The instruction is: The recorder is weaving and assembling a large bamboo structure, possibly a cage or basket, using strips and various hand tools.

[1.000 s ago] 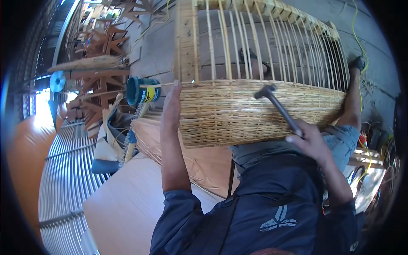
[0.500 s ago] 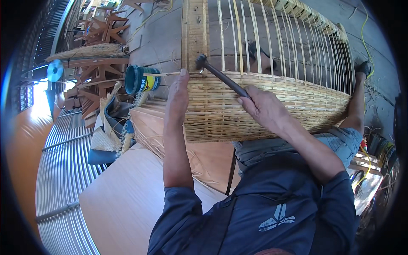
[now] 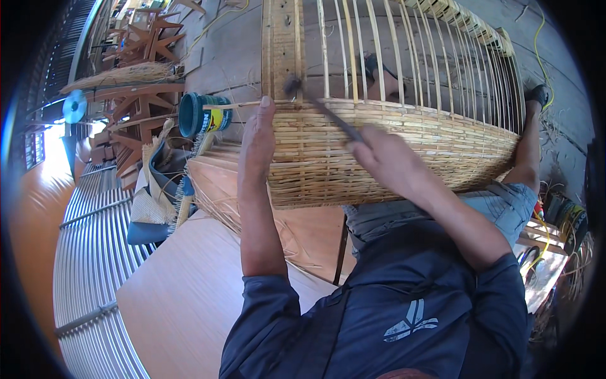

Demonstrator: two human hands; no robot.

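My left hand [image 3: 255, 142] grips the left edge of a woven cane panel [image 3: 372, 151], its thumb tip beside a thin pale strip [image 3: 237, 105] that runs along the top of the weave. My right hand [image 3: 388, 158] is closed around the handle of a hammer [image 3: 334, 120], whose blurred head is over a small nail at the panel's upper left corner, against a wooden board [image 3: 281, 44]. Whether the head touches the nail I cannot tell. Upright cane rods [image 3: 379, 50] rise from the weave toward a wrapped rail at the top.
A teal bucket [image 3: 192, 115] lies left of my left hand, with fabric and straw mats [image 3: 151, 202] below it. Wooden star shapes [image 3: 151, 38] fill the upper left. Plywood sheets [image 3: 189, 284] and corrugated metal [image 3: 82, 265] lie lower left. A yellow cord [image 3: 540, 50] runs at right, near my foot.
The hammer has swung from over the middle of the weave up and left to the corner by my left hand. My right forearm moved with it; my left hand stays at the edge.
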